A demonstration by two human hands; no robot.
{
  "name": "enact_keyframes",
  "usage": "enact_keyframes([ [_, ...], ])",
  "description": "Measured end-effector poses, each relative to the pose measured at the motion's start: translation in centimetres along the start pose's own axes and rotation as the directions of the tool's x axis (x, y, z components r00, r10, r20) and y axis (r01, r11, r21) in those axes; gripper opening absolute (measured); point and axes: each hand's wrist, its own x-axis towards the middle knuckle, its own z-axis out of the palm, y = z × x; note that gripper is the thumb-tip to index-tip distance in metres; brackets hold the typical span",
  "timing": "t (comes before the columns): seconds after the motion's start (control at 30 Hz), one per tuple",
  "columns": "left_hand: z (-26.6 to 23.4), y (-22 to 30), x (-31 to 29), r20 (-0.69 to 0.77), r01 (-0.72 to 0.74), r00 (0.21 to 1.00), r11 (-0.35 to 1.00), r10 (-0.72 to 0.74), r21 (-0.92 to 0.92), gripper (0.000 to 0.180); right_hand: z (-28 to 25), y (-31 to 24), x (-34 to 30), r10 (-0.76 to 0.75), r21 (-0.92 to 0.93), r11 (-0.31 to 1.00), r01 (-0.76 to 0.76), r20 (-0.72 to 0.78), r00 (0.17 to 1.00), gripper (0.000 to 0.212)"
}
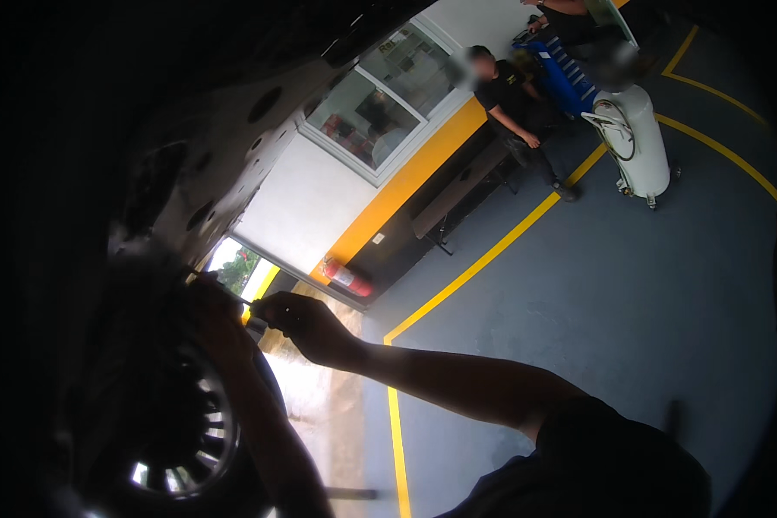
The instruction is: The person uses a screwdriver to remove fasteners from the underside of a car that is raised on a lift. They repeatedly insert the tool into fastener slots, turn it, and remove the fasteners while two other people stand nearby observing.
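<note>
Both my arms reach up to the left into the dark underside of a raised car (pixel 233 177). My right hand (pixel 306 324) is closed round the handle of a thin-shafted tool (pixel 247 302), which looks like a screwdriver. Its shaft points left, toward my left hand (pixel 216 311). That hand is up against the dark car parts, just left of the tool's tip. Deep shadow hides its fingers and whatever they touch. Below the left hand, beside my forearm, is a wheel with a spoked rim (pixel 207 440).
A red fire extinguisher (pixel 347 276) stands by the wall near a bright doorway. Beyond are a bench (pixel 457 194), a seated person (pixel 514 99), a white wheeled tank (pixel 639 142) with a hose, and a blue cart (pixel 561 78). Another person is partly visible at the top. Yellow lines (pixel 475 268) mark the grey floor.
</note>
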Motion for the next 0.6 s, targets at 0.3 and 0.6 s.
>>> enact_keyframes([
  [0.3,-0.1,3.2,-0.6,0.081,-0.259,0.964,0.820,0.254,0.511,0.035,-0.2,2.3,1.5,-0.330,-0.319,0.888,0.333,0.066,0.942,0.023],
  [0.6,0.1,-0.5,0.5,0.122,-0.303,0.953,0.883,0.277,0.359,0.040,-2.5,2.3,3.1,0.102,0.545,0.653,-0.526,0.625,0.774,0.036],
])
